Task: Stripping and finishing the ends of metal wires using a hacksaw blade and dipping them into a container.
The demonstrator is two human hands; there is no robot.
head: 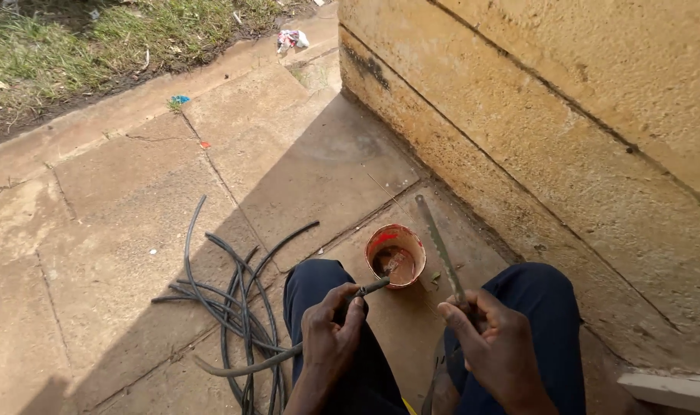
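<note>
At lower centre of the frame, the left hand (pixel 328 332) gripped a grey cable (pixel 369 289), its stripped tip just beside a red cup (pixel 396 255) on the concrete floor (pixel 119 230). The right hand (pixel 497 338) closed its fingers around a hacksaw blade (pixel 440 246); steadying both would likely help.

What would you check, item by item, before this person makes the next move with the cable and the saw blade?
1. Left hand has a firm grip on the dark cable: ok, fingers are wrapped round it near its end.
2. Right hand holds the thin saw blade: ok, the blade points away from the body.
3. Blade clear of the left fingers: ok, the two are apart.
4. Red cup upright on the concrete between the knees: ok.
5. Cable end in the cup's liquid: cannot tell, something pale shows there.
6. Loose cable bundle out of the way: ok, it lies left of the legs.
</note>
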